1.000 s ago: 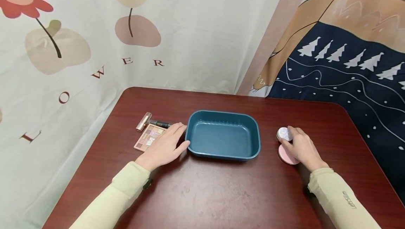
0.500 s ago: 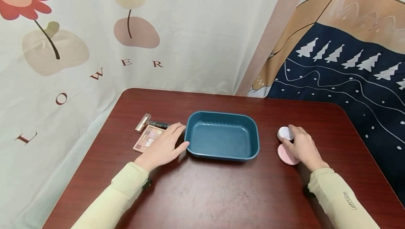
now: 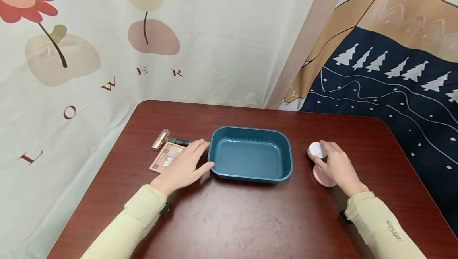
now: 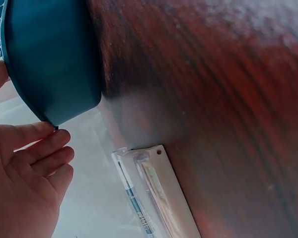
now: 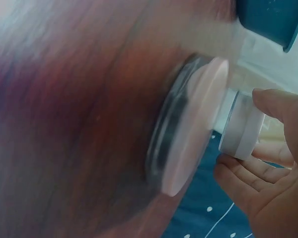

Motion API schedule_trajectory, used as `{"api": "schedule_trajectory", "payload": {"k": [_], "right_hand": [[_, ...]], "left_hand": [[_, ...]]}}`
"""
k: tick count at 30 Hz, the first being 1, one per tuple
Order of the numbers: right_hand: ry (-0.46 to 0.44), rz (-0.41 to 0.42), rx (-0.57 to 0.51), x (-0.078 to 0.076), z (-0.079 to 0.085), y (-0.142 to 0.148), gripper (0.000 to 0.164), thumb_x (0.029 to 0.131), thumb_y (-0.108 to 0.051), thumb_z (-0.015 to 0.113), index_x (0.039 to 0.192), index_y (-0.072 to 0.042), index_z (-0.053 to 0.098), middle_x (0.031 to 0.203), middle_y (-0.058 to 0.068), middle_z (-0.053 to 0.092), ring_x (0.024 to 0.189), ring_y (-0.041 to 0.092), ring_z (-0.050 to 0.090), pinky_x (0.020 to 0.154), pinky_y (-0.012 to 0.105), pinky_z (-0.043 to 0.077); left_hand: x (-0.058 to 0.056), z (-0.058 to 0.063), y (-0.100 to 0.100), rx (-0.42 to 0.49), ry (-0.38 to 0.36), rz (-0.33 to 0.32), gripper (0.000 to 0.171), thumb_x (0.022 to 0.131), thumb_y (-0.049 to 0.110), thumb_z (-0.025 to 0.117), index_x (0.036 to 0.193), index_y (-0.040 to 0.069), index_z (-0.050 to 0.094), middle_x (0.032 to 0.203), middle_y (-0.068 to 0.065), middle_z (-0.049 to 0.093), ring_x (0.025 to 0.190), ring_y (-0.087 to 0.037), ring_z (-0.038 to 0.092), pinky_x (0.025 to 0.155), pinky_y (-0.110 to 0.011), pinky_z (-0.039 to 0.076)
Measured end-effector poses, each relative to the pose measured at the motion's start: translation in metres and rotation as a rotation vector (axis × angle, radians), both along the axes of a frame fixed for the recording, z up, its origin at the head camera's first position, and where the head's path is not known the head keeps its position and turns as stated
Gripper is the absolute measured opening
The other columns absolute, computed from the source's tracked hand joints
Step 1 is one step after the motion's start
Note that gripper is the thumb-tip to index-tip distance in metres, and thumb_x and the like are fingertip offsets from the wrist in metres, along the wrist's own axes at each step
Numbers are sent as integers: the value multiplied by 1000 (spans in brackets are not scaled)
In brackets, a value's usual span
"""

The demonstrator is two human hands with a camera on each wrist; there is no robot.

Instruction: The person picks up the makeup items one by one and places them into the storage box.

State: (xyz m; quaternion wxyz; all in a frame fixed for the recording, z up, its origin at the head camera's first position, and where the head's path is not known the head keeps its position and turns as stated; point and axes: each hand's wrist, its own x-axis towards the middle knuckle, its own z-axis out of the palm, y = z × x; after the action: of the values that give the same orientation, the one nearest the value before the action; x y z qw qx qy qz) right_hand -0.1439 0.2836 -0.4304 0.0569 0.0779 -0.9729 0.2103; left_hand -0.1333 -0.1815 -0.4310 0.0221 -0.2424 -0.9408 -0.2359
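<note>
A small round jar with a whitish lid (image 3: 316, 150) is pinched between the thumb and fingers of my right hand (image 3: 340, 166). In the right wrist view this jar (image 5: 241, 126) appears raised off the table. Just below the hand lies a round pink compact (image 3: 323, 177), partly covered in the head view; its dark base (image 5: 165, 131) shows in the right wrist view. My left hand (image 3: 181, 168) rests with extended fingers against the left side of a blue plastic bin (image 3: 250, 178). In the left wrist view the fingertips (image 4: 44, 128) touch the bin's corner.
Left of the bin lie an eyeshadow palette (image 3: 165, 158), partly under the left hand, a lipstick with a clear cap (image 3: 161, 139) and a dark slim tube (image 3: 178, 141). All stand on a reddish-brown table (image 3: 257, 223). Printed curtains (image 3: 222, 52) hang behind it.
My right hand has moved slightly left with the jar, which has come up off the table beside the compact. The left hand stays at the bin.
</note>
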Motion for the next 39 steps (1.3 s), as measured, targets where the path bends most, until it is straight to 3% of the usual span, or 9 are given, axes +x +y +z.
{"api": "schedule_trajectory", "payload": {"k": [15, 26, 39], "right_hand": [[86, 53, -22, 6, 12, -17, 58, 93, -17, 76, 139, 10, 54, 132, 30, 56, 115, 47, 58, 95, 65, 50], [123, 100, -23, 8, 17, -28, 57, 91, -17, 77, 138, 8, 55, 129, 28, 58, 111, 44, 60, 91, 63, 53], [151, 140, -23, 8, 24, -34, 54, 91, -16, 78, 136, 7, 58, 127, 26, 60, 108, 41, 61, 89, 61, 55]], "left_hand": [[0, -1, 1, 39, -39, 9, 72, 99, 46, 66, 154, 3, 45, 155, -18, 45, 144, -35, 43, 117, -53, 38], [-1, -2, 1, 38, -4, -13, 73, 100, 44, 66, 155, 3, 44, 154, -13, 47, 142, -30, 46, 117, -50, 39], [-2, 0, 0, 33, -21, -15, 73, 100, 44, 65, 155, 2, 43, 156, -14, 46, 144, -31, 45, 118, -50, 37]]}}
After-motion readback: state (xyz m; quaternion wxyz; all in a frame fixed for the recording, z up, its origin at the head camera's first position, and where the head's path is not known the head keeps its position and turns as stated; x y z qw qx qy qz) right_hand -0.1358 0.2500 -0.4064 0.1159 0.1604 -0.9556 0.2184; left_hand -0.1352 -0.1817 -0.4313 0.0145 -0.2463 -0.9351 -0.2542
